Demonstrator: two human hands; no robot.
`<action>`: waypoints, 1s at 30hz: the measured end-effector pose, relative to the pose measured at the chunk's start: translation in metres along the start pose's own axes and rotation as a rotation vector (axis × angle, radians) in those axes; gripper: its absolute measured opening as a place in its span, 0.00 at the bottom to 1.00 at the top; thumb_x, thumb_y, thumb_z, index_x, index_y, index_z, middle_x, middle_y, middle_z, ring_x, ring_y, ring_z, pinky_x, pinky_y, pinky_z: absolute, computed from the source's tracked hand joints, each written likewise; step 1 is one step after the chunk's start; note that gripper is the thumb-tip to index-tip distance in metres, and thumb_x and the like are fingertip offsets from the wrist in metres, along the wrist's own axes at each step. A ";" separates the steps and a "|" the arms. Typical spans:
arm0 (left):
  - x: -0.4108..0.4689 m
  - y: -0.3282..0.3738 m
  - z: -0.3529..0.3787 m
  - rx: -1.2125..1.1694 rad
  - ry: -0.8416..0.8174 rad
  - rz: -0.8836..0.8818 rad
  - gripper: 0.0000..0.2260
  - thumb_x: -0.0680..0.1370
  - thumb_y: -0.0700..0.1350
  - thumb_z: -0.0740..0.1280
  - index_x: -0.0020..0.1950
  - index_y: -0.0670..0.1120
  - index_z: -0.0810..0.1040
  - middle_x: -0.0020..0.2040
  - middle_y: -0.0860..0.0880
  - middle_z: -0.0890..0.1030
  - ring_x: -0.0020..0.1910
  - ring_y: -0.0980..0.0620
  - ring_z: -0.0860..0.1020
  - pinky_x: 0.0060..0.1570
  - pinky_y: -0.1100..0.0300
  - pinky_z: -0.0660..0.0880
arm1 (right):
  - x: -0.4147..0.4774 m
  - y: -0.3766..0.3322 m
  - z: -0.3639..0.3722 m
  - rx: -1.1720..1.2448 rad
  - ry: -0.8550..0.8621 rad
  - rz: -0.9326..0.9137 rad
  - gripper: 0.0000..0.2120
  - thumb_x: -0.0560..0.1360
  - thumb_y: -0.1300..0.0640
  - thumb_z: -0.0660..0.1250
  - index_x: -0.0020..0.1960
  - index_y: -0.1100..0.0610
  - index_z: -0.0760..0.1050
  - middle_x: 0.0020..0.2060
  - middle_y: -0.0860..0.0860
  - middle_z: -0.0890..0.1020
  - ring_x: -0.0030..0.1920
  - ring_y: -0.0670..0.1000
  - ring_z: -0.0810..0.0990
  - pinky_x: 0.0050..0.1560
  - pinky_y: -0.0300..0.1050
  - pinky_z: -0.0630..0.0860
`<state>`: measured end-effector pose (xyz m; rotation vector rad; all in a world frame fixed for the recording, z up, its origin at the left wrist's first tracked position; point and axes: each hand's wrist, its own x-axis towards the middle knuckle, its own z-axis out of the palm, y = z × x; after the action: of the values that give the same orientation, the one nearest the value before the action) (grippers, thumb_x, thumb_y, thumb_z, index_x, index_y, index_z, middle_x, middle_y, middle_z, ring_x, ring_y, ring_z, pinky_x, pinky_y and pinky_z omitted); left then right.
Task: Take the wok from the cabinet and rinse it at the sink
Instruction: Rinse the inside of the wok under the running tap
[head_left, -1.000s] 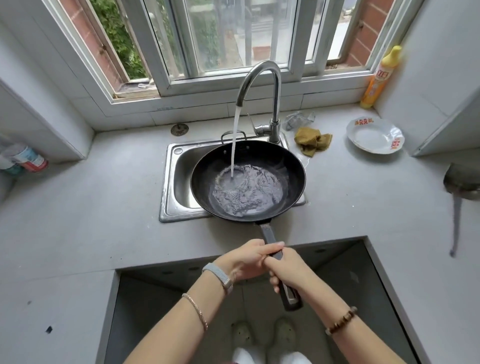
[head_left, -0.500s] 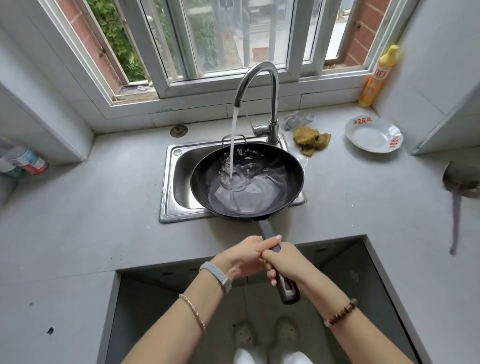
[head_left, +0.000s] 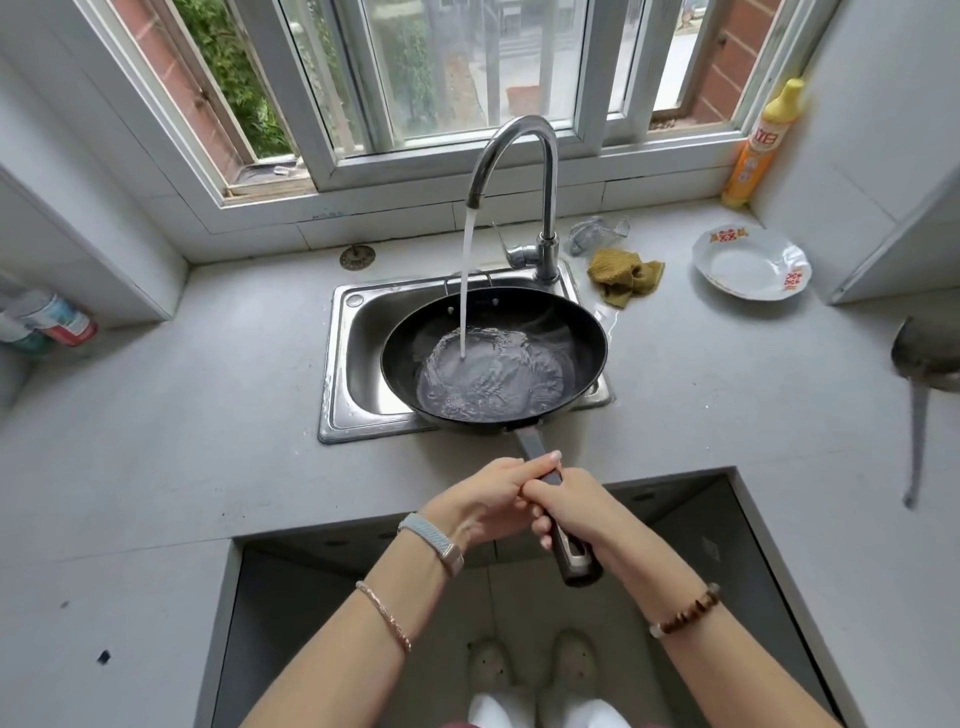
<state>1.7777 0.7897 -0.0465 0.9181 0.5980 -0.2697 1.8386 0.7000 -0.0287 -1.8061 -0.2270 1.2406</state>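
Note:
A black wok (head_left: 571, 322) hangs over the steel sink (head_left: 358, 358), its long dark handle pointing toward me. Water runs from the curved tap (head_left: 524, 156) into the wok and pools in its bottom. Both hands grip the handle side by side: my left hand (head_left: 483, 499) nearer the pan, my right hand (head_left: 576, 509) just behind it. The handle's end sticks out past my right hand.
Grey counter (head_left: 208, 441) surrounds the sink. A yellow cloth (head_left: 623, 275), a white plate (head_left: 748, 265) and a yellow bottle (head_left: 758, 145) sit back right. A ladle (head_left: 919, 364) lies at the right edge. Below me the counter has an open cut-out (head_left: 675, 519).
The water in the wok has sloshed from the far side back to the middle. The hands and handle have hardly moved.

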 end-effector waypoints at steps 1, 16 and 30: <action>0.000 0.005 0.000 -0.016 0.010 -0.002 0.16 0.82 0.47 0.60 0.38 0.39 0.71 0.19 0.47 0.67 0.17 0.51 0.71 0.22 0.61 0.74 | 0.001 -0.006 0.000 0.017 -0.003 0.006 0.05 0.73 0.65 0.60 0.39 0.63 0.72 0.25 0.54 0.73 0.20 0.48 0.72 0.22 0.39 0.72; 0.001 -0.026 -0.009 0.078 -0.051 -0.028 0.17 0.81 0.49 0.63 0.39 0.38 0.71 0.22 0.44 0.70 0.21 0.47 0.74 0.26 0.55 0.76 | -0.003 0.027 0.000 -0.041 -0.070 0.022 0.05 0.73 0.66 0.59 0.40 0.63 0.72 0.25 0.54 0.72 0.22 0.50 0.72 0.24 0.42 0.73; -0.003 0.014 0.004 -0.010 -0.016 -0.001 0.18 0.83 0.47 0.58 0.36 0.40 0.73 0.19 0.48 0.68 0.19 0.52 0.72 0.24 0.60 0.75 | 0.000 -0.016 -0.009 0.025 -0.045 0.023 0.07 0.74 0.65 0.60 0.38 0.62 0.70 0.22 0.51 0.72 0.19 0.46 0.71 0.21 0.36 0.71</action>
<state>1.7833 0.7944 -0.0332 0.9051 0.5841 -0.2742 1.8506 0.7041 -0.0162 -1.7652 -0.2158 1.2952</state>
